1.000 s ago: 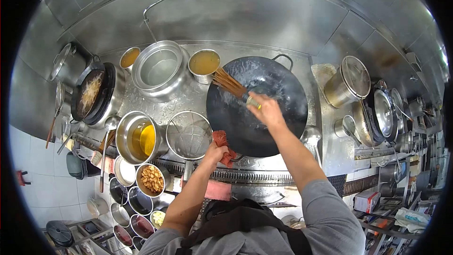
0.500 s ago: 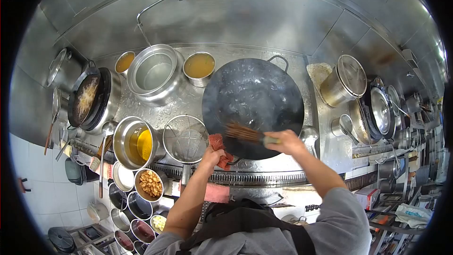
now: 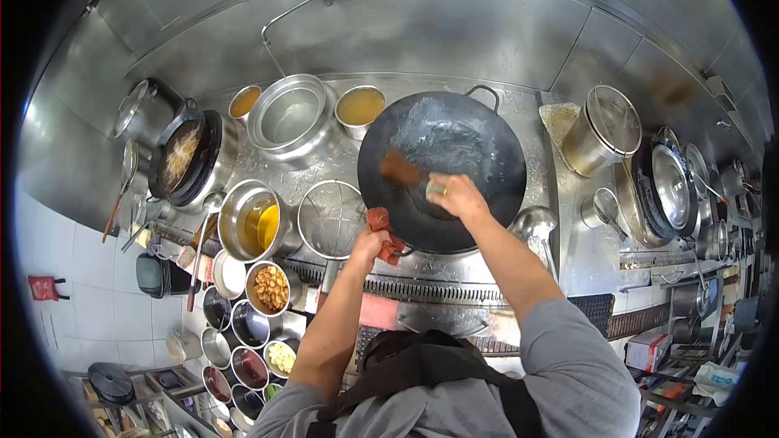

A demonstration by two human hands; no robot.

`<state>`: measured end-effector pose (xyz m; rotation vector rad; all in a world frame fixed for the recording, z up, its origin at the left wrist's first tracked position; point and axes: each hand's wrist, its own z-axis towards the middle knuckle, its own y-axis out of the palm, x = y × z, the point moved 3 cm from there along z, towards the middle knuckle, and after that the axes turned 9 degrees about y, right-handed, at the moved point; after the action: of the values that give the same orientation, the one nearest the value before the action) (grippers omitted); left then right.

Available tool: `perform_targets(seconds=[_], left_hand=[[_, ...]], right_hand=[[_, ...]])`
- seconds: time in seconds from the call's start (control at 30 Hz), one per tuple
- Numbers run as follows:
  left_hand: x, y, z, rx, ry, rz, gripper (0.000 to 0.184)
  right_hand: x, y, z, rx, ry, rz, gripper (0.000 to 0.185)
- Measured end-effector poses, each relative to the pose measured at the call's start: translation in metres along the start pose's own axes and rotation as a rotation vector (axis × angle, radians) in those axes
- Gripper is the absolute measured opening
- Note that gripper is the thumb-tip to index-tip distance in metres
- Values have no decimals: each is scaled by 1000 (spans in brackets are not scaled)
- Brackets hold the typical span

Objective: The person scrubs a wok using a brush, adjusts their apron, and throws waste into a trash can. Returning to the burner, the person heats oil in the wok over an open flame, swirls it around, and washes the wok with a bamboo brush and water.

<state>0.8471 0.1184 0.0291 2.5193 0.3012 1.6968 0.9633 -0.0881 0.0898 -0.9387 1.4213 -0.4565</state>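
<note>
A large black wok [image 3: 454, 134] sits on the steel range in front of me, its inside wet and shiny. My right hand [image 3: 459, 195] is closed around the handle of a bamboo wok brush [image 3: 400, 169]. The bristles, blurred by motion, are over the left part of the wok's inside. At the wok's near left edge, my left hand [image 3: 369, 245] grips a folded red cloth [image 3: 383, 231] beside the near handle, which is mostly covered. Left of the wok, close to this hand, a round wire strainer [image 3: 331, 215] rests on the range.
A pot of yellow oil [image 3: 243, 207] and a tub of browned chunks [image 3: 270, 288] stand left. Behind are a big water pot [image 3: 264, 118] and a tub of broth [image 3: 359, 105]. A steel ladle [image 3: 535, 223] lies right of the wok; a tall strainer-topped pot [image 3: 584, 146] stands beyond.
My right hand and the brush have moved up and left within the wok, from its near side towards its middle. My left hand stays with the cloth at the edge. The view has shifted slightly.
</note>
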Motion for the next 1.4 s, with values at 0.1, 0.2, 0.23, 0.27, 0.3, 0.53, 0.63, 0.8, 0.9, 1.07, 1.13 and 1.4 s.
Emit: perform_targets(seconds=[0.1,0.2,0.23,0.27,0.3,0.53,0.63,0.8,0.9,1.07,1.13,1.4], left_hand=[[4,5,-16,110,28,-4,28],[13,-7,-40,140,14,77,25],[23,-7,-53,164,26,116,26],[35,-6,-65,186,40,157,26],[37,-11,-68,187,75,188,28],[91,-14,-68,327,317,534,32],[96,-15,-63,372,454,704,32],[122,34,-101,391,623,988,33],[113,60,-129,387,564,937,35],[59,76,-170,442,1054,930,42],[43,78,-182,473,1017,972,44],[54,55,-153,590,753,725,31]], right_hand=[[15,-20,-80,-238,40,146,47],[67,-81,-136,-456,342,208,50],[109,-97,-133,-316,211,80,49],[140,-108,-125,-172,81,-48,49],[141,-130,-123,-72,214,-28,47],[129,-117,-154,217,76,170,50],[113,-78,-203,35,128,396,53],[91,-20,-230,-201,229,629,56],[89,-15,-224,-226,222,567,57],[87,-31,-218,-335,355,641,55],[86,-30,-220,-381,393,778,55],[97,-27,-211,-409,175,575,52]])
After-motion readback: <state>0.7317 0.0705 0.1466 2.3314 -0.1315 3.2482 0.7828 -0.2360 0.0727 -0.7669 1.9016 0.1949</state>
